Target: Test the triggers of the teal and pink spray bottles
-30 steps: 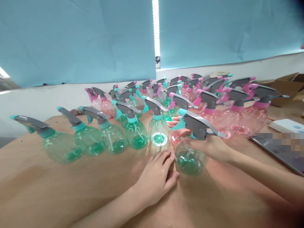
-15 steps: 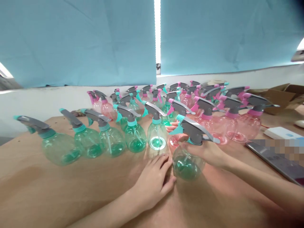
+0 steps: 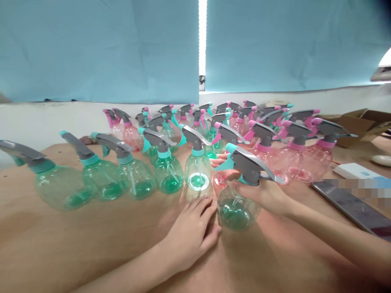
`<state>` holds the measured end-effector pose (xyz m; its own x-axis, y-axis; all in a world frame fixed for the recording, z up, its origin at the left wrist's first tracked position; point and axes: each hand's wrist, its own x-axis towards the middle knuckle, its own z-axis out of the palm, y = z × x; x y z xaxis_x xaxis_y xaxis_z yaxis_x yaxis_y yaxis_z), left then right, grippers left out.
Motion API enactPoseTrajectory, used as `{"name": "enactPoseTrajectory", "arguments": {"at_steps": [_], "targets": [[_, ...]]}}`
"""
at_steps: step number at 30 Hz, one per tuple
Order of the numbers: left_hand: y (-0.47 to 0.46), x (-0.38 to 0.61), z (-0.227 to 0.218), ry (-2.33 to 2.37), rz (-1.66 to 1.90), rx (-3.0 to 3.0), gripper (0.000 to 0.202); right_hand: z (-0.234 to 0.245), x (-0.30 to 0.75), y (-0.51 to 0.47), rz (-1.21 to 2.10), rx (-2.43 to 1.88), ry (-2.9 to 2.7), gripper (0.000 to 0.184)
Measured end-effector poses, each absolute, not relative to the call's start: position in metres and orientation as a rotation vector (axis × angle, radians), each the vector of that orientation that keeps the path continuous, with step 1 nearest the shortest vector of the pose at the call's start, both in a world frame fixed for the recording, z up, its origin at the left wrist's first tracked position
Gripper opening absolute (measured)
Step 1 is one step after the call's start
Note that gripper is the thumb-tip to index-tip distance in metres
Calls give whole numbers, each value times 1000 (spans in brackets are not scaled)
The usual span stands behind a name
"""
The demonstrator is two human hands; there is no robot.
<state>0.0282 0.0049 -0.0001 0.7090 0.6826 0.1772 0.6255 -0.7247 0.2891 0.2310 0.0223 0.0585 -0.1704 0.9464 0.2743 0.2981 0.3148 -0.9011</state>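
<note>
My right hand (image 3: 265, 194) is wrapped round the neck of a green spray bottle (image 3: 236, 208) with a grey and teal trigger head (image 3: 247, 162). The bottle stands on the brown table (image 3: 76, 240), at the near end of a row. My left hand (image 3: 191, 232) lies flat on the table just left of that bottle, fingers stretched out and apart, touching its base. A row of green spray bottles (image 3: 166, 171) runs off to the left. Pink spray bottles (image 3: 296, 156) stand behind and to the right.
Blue curtains (image 3: 91, 49) hang behind the table with a bright gap between them. An open cardboard box (image 3: 356, 124) sits at the far right. A white box (image 3: 359, 171) and a dark flat device (image 3: 348, 205) lie on the right side of the table.
The view has drifted a little, shifting the bottles left in frame. Both hands stay where they were, the right on the green bottle and the left flat beside it.
</note>
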Motion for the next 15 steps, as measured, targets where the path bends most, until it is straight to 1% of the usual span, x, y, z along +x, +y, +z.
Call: {"name": "enactPoseTrajectory", "arguments": {"at_steps": [4,10,15], "targets": [[5,28,0,1045,407,2713,41,58,232,22,839,-1215,-1657,6],[6,29,-1,1047,418,2722,41,57,234,23,910,-1214,-1645,8],[6,28,-1,1046,420,2722,41,57,233,24,881,-1250,-1632,9]]}}
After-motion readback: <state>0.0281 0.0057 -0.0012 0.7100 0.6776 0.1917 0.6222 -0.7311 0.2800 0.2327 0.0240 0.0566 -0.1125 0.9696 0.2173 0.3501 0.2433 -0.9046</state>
